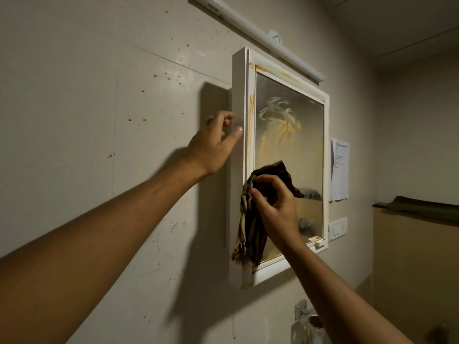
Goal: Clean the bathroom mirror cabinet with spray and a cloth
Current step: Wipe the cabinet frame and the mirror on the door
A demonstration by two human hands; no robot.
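We see 1 mirror cabinet, frame centre: white frame, glass w/ yellow-orange smears. 1 dark striped cloth at the glass's lower left, gripped by our right hand. Left hand is relaxed, its thumb touching the cabinet's side, grasping nothing. 1 tube light up top.

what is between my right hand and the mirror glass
In the head view, a dark brown striped cloth bunched in the right hand lies between it and the smeared mirror glass.
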